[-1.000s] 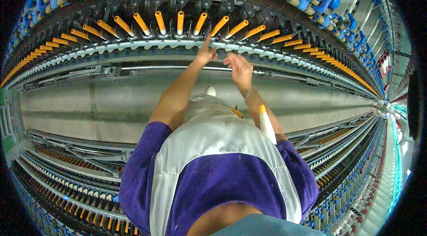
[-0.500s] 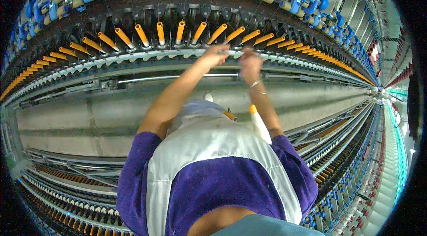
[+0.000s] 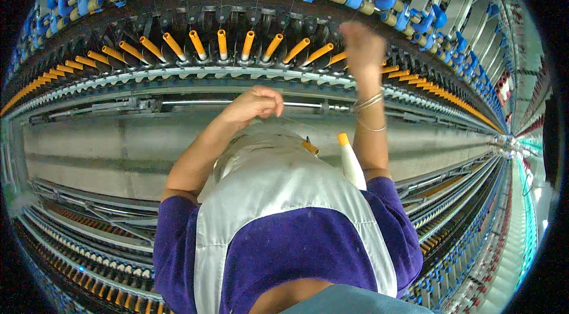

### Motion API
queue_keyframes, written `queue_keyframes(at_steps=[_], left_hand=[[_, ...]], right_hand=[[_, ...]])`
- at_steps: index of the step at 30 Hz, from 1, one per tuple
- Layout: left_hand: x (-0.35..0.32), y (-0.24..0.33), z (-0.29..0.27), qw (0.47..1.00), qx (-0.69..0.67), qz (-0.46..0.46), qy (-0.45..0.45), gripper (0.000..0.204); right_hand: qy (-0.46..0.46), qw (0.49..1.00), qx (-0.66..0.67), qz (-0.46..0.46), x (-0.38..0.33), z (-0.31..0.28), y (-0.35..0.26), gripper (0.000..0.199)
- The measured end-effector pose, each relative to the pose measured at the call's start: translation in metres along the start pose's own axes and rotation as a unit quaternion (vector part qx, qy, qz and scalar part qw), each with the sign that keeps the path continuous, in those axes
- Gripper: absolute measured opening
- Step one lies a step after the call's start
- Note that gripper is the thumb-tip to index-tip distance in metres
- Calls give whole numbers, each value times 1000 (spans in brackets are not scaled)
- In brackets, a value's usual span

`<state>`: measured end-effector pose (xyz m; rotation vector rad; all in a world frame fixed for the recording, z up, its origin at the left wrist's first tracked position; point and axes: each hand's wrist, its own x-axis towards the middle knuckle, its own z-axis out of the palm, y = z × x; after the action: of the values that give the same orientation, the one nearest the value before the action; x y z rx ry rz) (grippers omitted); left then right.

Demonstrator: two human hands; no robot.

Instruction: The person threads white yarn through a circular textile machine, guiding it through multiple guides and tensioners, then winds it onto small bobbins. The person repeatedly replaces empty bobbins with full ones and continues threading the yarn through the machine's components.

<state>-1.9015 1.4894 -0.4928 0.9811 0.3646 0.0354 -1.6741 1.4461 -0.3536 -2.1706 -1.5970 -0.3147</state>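
Flr (image 3: 89, 154) runs btwn 2 machine rows (image 3: 225, 71), R hand (image 3: 364, 50) near orange tubes (image 3: 249, 45).

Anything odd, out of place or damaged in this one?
Two things sit apart from the row of orange tubes: a single tube at the apron's front, and a white bobbin with an orange tip by its right side. They may simply be carried there. No spill or damage shows.

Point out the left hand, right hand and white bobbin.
Left hand (image 3: 253, 105), head view: back of hand.
Right hand (image 3: 364, 50), head view: blurred middle.
White bobbin (image 3: 352, 166), head view: its white side.
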Motion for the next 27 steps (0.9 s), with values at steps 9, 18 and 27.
queue_keyframes(at_steps=[9, 18, 27], left_hand=[[158, 110, 21, 958, -145, 155, 195, 45], [81, 49, 8, 992, 23, 110, -51, 40], [-145, 103, 0, 860, 380, 333, -68, 22]], right_hand=[[194, 962, -88, -170, 83, 13, 13, 8], [244, 956, -18, -164, 78, -10, -17, 19], [437, 765, 421, -217, 66, 59, -281, 27]])
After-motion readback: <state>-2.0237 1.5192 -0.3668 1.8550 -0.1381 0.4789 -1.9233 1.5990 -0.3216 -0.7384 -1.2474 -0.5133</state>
